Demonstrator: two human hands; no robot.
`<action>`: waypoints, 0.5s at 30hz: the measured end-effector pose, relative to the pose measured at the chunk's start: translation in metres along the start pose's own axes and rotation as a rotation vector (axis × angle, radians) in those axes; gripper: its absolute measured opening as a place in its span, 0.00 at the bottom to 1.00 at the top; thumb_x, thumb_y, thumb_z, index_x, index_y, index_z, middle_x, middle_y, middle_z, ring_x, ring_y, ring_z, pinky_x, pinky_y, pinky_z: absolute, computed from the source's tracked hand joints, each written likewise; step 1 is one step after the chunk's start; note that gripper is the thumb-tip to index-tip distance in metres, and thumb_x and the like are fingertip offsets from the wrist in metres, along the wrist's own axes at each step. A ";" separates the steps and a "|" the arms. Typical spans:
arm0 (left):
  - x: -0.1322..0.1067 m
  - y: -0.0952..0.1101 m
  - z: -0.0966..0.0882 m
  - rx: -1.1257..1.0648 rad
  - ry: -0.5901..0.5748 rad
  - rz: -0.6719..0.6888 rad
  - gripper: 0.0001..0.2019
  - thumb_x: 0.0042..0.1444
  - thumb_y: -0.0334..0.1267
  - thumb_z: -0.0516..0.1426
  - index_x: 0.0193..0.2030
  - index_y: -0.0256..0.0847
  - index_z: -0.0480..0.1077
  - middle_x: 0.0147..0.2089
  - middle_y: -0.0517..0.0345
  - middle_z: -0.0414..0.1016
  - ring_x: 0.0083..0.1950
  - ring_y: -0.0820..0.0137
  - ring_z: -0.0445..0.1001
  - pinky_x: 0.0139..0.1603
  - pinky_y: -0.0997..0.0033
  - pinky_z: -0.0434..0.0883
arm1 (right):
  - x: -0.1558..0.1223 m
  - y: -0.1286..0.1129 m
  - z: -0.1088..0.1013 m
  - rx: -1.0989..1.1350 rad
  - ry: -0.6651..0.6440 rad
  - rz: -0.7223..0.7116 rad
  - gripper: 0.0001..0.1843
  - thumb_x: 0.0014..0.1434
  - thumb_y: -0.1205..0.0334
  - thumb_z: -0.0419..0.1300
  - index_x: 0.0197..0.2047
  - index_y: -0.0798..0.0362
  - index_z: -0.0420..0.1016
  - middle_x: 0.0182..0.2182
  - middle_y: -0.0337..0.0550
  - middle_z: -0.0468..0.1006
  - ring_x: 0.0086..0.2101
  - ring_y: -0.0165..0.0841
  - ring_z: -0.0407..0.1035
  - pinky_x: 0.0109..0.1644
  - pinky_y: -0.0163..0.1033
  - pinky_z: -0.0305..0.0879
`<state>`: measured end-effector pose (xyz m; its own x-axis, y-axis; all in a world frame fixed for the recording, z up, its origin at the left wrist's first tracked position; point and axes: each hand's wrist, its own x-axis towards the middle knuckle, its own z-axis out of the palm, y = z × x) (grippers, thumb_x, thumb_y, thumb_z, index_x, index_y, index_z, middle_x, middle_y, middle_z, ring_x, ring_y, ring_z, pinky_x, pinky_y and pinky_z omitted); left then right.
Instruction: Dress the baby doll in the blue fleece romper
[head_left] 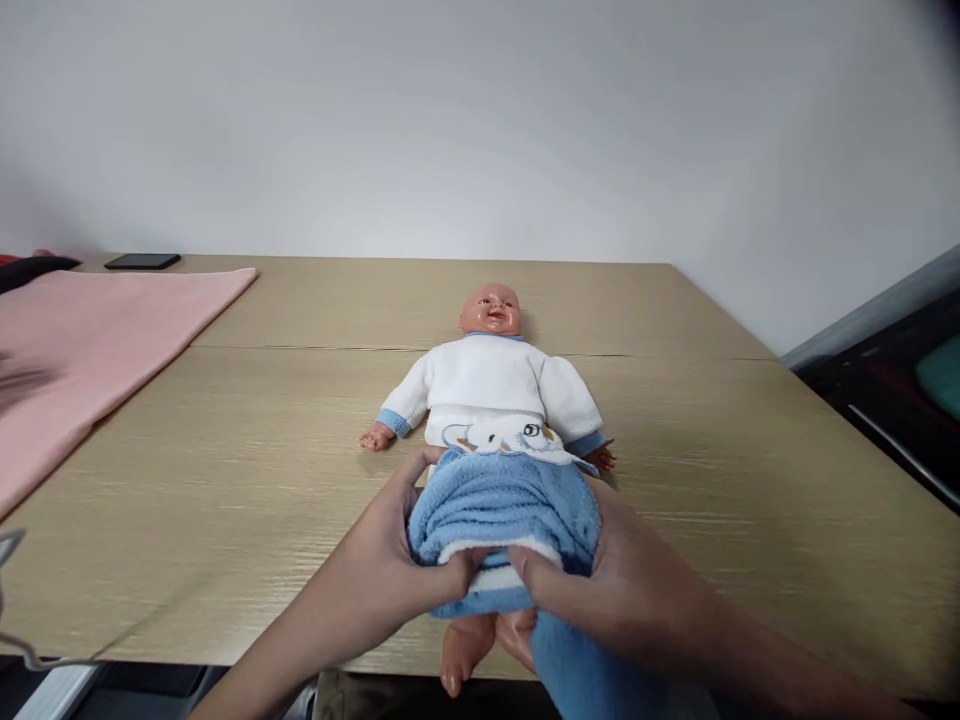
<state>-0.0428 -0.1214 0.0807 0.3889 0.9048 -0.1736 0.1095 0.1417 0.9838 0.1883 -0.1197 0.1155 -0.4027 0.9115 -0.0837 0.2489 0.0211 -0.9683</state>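
Note:
A baby doll (491, 310) lies on its back, head away from me, in a white top (484, 375) with blue cuffs. Over its lower body is a bunched blue fluffy garment (506, 500) with white trim and an embroidered face at its upper edge. My left hand (409, 555) grips the garment's left side, thumb on the white-edged opening. On the right side my right hand (592, 565) grips it likewise, its thumb hooked at the same opening. The doll's bare feet (465, 650) stick out below. Part of the blue cloth hangs over the table's front edge.
The wooden table (300, 400) meets a white wall. At the left lies a pink cloth (127, 340), with a dark phone (142, 261) behind it. A white cable (22, 645) crosses the front left corner. Dark furniture (892, 370) stands off the right edge.

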 end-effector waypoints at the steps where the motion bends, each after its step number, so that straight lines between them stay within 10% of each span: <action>1: 0.001 0.004 -0.001 0.095 0.011 -0.004 0.26 0.63 0.41 0.68 0.64 0.47 0.66 0.49 0.58 0.81 0.45 0.64 0.80 0.45 0.68 0.79 | -0.001 0.001 0.000 -0.044 -0.014 -0.011 0.22 0.57 0.68 0.69 0.55 0.48 0.83 0.46 0.40 0.89 0.46 0.40 0.83 0.52 0.41 0.80; 8: 0.000 0.018 -0.006 0.323 -0.015 0.105 0.11 0.68 0.34 0.57 0.56 0.46 0.72 0.43 0.62 0.80 0.42 0.64 0.78 0.44 0.69 0.75 | 0.004 -0.009 -0.006 -0.418 0.052 -0.020 0.03 0.58 0.62 0.65 0.34 0.50 0.75 0.28 0.38 0.82 0.28 0.35 0.73 0.34 0.40 0.63; 15: -0.032 -0.001 0.004 0.195 -0.019 -0.047 0.29 0.71 0.42 0.57 0.77 0.49 0.61 0.56 0.57 0.84 0.43 0.64 0.81 0.44 0.71 0.80 | -0.008 -0.017 -0.002 -0.511 -0.105 0.074 0.04 0.61 0.62 0.62 0.33 0.49 0.72 0.30 0.38 0.82 0.29 0.33 0.70 0.34 0.40 0.56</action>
<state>-0.0519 -0.1523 0.0850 0.3960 0.8910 -0.2221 0.3025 0.1018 0.9477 0.1894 -0.1266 0.1328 -0.4471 0.8727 -0.1962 0.6677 0.1796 -0.7225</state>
